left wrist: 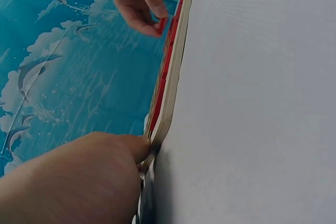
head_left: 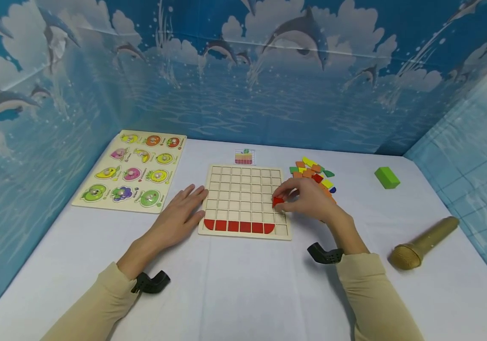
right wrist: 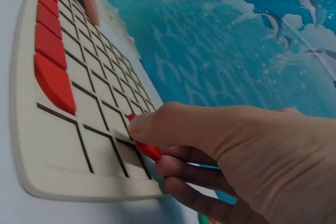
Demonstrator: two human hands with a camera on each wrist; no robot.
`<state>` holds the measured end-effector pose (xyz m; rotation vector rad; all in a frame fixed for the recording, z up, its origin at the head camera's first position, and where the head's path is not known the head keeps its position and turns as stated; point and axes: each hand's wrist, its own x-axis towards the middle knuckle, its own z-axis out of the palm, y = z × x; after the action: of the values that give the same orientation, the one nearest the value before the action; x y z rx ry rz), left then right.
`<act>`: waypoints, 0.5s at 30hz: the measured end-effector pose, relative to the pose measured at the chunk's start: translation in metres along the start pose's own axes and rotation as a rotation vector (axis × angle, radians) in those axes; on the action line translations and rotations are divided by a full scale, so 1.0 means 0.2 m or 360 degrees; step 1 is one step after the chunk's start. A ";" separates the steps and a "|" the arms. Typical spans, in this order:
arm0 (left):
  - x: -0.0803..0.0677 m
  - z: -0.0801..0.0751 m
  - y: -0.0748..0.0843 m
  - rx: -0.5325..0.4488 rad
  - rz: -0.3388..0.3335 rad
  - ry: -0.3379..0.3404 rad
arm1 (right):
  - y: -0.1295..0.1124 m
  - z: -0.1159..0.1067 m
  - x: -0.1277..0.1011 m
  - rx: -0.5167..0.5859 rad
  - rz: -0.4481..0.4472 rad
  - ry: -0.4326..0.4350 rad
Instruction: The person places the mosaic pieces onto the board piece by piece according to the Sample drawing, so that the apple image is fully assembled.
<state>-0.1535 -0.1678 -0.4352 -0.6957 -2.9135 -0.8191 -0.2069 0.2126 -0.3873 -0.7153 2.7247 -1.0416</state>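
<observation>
Pinching a red piece (head_left: 277, 201) in the right hand (head_left: 311, 196), over the board (head_left: 245, 192); touching its edge with straight fingers of the left hand (head_left: 174, 219).

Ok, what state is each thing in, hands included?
Square pale wooden grid board: flat, bottom row filled except right-end cell.
Six flat red pieces: seated in that row.
Right hand: pinching small red tile.
Left hand: fingers extended, touching grid board's left edge.
Pale rectangular fruit puzzle board: all twelve spots look filled.
Multicoloured flat pieces: loosely heaped.
Gold-coloured microphone: lying on its side.
Green rectangular block: lying flat.
</observation>
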 end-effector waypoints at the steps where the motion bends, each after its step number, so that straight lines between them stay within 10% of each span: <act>1: 0.00 0.00 0.00 -0.0002 0.0000 0.0000 | -0.01 0.01 0.01 0.0030 -0.0020 -0.0044; 15: 0.00 0.00 0.00 -0.0015 0.0018 -0.0014 | -0.09 0.07 0.01 0.0088 -0.0053 -0.0271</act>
<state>-0.1542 -0.1678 -0.4347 -0.7174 -2.9125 -0.8317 -0.1983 0.1912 -0.3846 -0.8039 2.5388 -1.0089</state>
